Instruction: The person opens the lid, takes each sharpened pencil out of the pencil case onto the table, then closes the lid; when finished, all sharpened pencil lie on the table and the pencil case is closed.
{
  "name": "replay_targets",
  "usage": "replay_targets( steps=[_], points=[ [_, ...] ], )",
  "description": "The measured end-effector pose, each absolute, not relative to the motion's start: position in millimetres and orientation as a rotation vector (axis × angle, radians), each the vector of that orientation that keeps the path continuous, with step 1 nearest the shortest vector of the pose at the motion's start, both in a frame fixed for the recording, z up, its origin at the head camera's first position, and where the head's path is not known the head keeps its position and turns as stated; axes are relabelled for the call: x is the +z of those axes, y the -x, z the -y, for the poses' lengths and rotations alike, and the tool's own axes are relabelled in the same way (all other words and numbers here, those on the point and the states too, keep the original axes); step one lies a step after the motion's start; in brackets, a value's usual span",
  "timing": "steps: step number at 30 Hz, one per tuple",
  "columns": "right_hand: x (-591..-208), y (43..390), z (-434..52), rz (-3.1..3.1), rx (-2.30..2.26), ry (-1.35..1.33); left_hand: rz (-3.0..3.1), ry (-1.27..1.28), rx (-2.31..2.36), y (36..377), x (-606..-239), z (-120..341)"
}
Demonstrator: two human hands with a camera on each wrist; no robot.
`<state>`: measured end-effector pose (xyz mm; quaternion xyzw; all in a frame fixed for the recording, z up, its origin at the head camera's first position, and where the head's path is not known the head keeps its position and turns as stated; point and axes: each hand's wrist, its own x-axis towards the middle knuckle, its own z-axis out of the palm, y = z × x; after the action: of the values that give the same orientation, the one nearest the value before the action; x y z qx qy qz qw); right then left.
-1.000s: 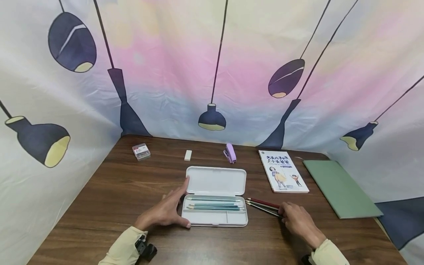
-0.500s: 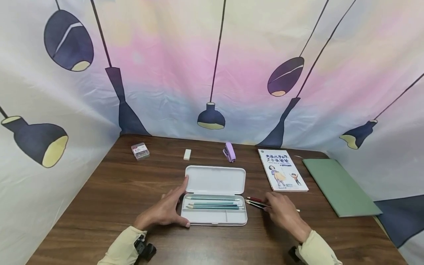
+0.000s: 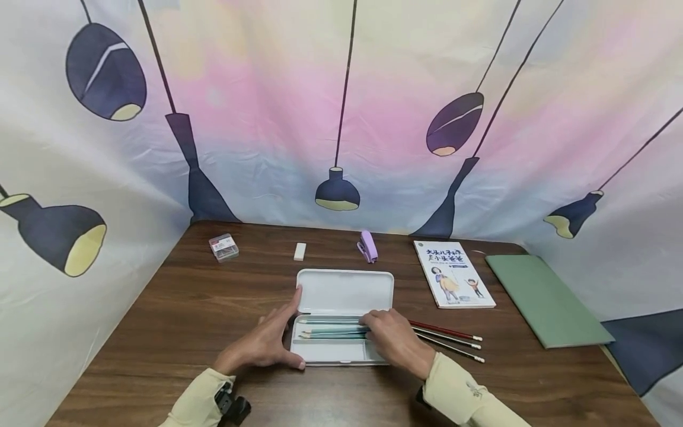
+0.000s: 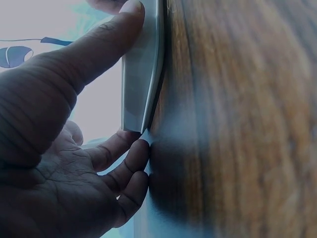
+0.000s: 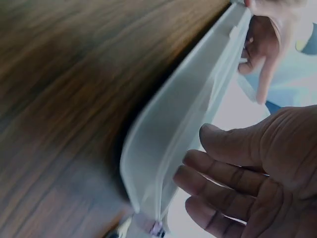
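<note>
We see the open white pencil case (image 3: pixel 344 317) lying at the centre of the tabletop (image 3: pixel 176 308). Our left hand (image 3: pixel 267 341) braces its left end, fingers extended and thumb against the front edge. Our right hand (image 3: pixel 395 341) rests over the blue pencils (image 3: pixel 331 332) in the tray; whether it grips one, we cannot tell. Three pencils (image 3: pixel 453 341) lie just right of the case

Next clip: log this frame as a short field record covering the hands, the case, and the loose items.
left hand: braces the left end of the pencil case, fingers straight
right hand: rests over the tray's right end, on the blue pencils
case: lid open, flat on the table
loose pencils: three, right of the case
far edge: clip box, eraser, purple stapler
right side: book, green folder
</note>
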<state>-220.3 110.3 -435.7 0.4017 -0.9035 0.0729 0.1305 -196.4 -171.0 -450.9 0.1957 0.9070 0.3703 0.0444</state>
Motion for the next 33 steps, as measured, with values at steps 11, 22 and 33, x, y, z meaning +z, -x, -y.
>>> replay_targets(
  steps=[11, 22, 33],
  points=[
    [-444.1, 217.7, -101.3, 2.615, 0.129, -1.229, -2.805, -0.626, 1.08, 194.5, -455.2, 168.5],
    [-447.9, 215.9, -100.9, 2.698, 0.173, -1.155, -2.788, -0.633, 1.113, 192.5, -456.5, 167.6],
    [-443.3, 219.9, -98.8, 2.659, 0.484, -1.021, -2.797, -0.615, 1.099, 195.3, -452.2, 170.2]
  ],
)
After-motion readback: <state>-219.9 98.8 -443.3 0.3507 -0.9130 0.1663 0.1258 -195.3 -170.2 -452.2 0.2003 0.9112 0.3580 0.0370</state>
